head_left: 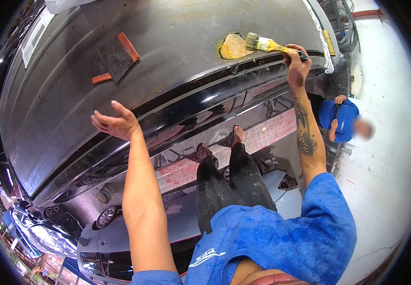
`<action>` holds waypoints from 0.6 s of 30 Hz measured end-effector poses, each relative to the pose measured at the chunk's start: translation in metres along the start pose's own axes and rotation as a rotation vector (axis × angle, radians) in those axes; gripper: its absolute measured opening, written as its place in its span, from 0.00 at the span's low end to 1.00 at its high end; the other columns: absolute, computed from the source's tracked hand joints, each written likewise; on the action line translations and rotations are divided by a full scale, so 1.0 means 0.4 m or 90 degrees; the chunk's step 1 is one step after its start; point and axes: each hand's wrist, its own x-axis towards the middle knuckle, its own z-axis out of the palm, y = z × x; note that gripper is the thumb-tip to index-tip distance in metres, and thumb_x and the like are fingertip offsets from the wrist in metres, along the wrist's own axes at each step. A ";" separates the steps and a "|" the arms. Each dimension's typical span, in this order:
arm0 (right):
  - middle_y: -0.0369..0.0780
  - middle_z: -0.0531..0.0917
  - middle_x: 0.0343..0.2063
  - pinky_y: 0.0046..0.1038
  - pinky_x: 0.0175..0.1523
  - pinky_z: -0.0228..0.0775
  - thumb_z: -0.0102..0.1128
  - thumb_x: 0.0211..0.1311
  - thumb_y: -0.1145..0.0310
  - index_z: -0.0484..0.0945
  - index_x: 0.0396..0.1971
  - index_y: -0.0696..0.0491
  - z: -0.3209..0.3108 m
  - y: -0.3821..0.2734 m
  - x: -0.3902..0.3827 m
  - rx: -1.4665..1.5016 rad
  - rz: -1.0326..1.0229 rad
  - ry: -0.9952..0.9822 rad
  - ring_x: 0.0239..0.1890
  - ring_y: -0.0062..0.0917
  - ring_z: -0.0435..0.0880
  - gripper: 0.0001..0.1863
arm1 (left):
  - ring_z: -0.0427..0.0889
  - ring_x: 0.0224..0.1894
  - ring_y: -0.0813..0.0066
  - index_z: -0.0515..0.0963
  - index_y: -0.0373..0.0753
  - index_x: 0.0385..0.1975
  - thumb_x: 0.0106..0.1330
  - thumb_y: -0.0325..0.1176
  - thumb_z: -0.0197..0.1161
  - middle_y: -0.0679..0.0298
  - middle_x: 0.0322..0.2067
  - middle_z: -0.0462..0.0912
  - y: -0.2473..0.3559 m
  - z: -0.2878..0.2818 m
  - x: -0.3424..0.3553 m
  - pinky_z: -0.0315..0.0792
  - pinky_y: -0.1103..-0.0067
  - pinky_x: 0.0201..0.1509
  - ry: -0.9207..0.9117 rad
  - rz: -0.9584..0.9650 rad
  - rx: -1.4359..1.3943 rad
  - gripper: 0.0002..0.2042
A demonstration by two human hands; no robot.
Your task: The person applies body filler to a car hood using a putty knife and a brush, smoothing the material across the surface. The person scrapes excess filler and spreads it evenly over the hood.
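My right hand grips a paintbrush by its yellow-and-black handle, bristles at the right edge of a yellowish, dark-rimmed patch on a dark grey vehicle roof. My left hand is open, fingers spread, over the roof near its curved black edge; whether it touches the surface I cannot tell. Above that hand lies a dark square piece with red strips along parts of its sides. A small yellow item sits at the roof's right end.
My feet are on a narrow pink-spattered plank beside the vehicle. A grey car and other vehicles stand lower down. At the right, a co-worker in a blue shirt stands by a pale surface, both hands at the chest.
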 end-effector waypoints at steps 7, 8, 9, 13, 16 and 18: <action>0.32 0.77 0.18 0.14 0.23 0.60 0.56 0.58 0.74 0.82 0.31 0.60 0.009 0.015 -0.022 -0.094 0.032 -0.039 0.19 0.12 0.72 0.07 | 0.60 0.65 0.46 0.64 0.28 0.58 0.65 0.52 0.56 0.41 0.59 0.64 0.010 -0.008 0.001 0.55 0.57 0.69 0.003 0.006 -0.003 0.33; 0.31 0.77 0.18 0.14 0.23 0.60 0.56 0.59 0.74 0.82 0.31 0.59 -0.009 0.018 -0.010 -0.104 -0.007 -0.038 0.19 0.11 0.71 0.07 | 0.60 0.65 0.45 0.64 0.28 0.57 0.65 0.51 0.57 0.41 0.59 0.65 0.013 -0.009 -0.003 0.55 0.57 0.68 0.009 0.011 -0.004 0.32; 0.31 0.77 0.18 0.15 0.24 0.61 0.57 0.59 0.74 0.82 0.32 0.59 -0.023 0.026 0.007 -0.113 -0.028 -0.025 0.20 0.11 0.71 0.07 | 0.59 0.65 0.44 0.64 0.28 0.57 0.65 0.51 0.56 0.41 0.59 0.64 0.013 -0.009 -0.003 0.53 0.56 0.69 -0.010 0.006 -0.022 0.32; 0.42 0.85 0.41 0.28 0.42 0.77 0.55 0.61 0.76 0.82 0.37 0.59 -0.053 0.073 0.029 -0.675 -0.688 -0.072 0.38 0.26 0.84 0.09 | 0.55 0.67 0.42 0.62 0.26 0.57 0.64 0.46 0.55 0.38 0.61 0.60 0.024 -0.039 0.001 0.47 0.54 0.72 -0.039 -0.003 -0.028 0.30; 0.44 0.81 0.44 0.30 0.48 0.78 0.53 0.64 0.73 0.78 0.44 0.66 -0.020 0.165 0.006 0.048 -0.076 -0.184 0.44 0.30 0.82 0.14 | 0.51 0.70 0.42 0.55 0.27 0.65 0.64 0.49 0.53 0.36 0.66 0.54 0.051 -0.070 0.001 0.45 0.54 0.73 -0.043 -0.080 -0.051 0.36; 0.40 0.80 0.42 0.25 0.47 0.75 0.53 0.65 0.69 0.78 0.45 0.64 -0.039 0.209 0.013 -0.086 -0.084 -0.150 0.41 0.25 0.80 0.15 | 0.51 0.70 0.41 0.57 0.30 0.65 0.64 0.49 0.56 0.39 0.67 0.53 0.062 -0.076 -0.003 0.46 0.55 0.73 -0.036 -0.083 -0.061 0.36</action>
